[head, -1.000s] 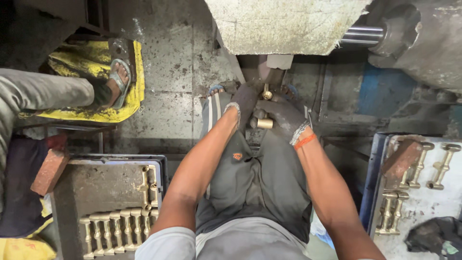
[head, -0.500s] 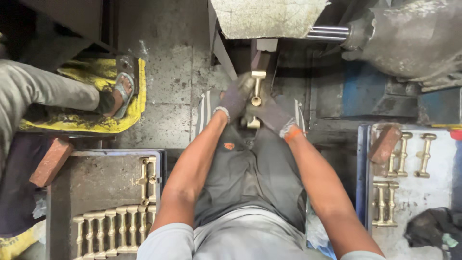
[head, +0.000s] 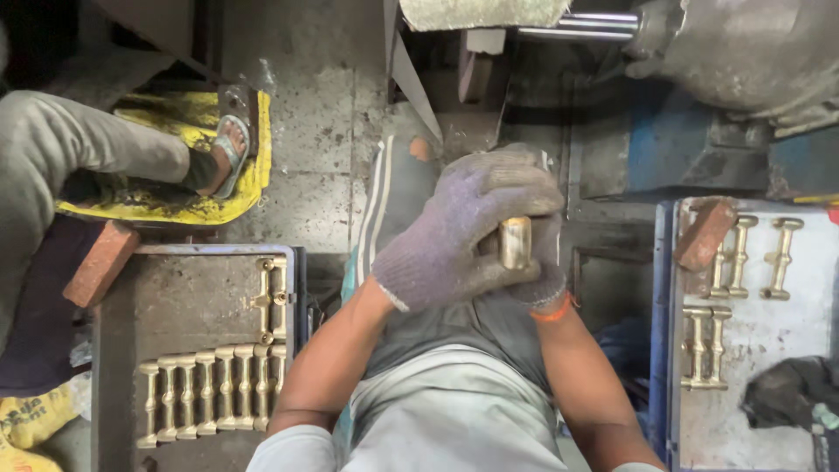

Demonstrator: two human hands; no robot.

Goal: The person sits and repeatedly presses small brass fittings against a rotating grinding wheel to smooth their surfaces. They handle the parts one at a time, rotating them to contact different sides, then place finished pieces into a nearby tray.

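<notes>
Both my hands wear grey knit gloves and are raised close to the camera, clasped around one brass fitting (head: 515,242). My left hand (head: 454,232) wraps over it from the left and covers most of it. My right hand (head: 544,278) grips from beneath and is largely hidden behind the left. Only the round end of the brass piece shows between the fingers. A buffing wheel (head: 482,12) sits at the top edge, well above my hands.
A grey tray (head: 114,350) at my left holds a row of several brass fittings (head: 210,389). A blue-rimmed tray (head: 752,350) at my right holds more brass fittings (head: 703,345) and a brick (head: 704,234). Another person's sandalled foot (head: 229,153) rests on a yellow sack at upper left.
My hands have pulled the brass fitting back from the wheel and lifted it toward the camera, so they now look much larger. The camera has tilted slightly downward.
</notes>
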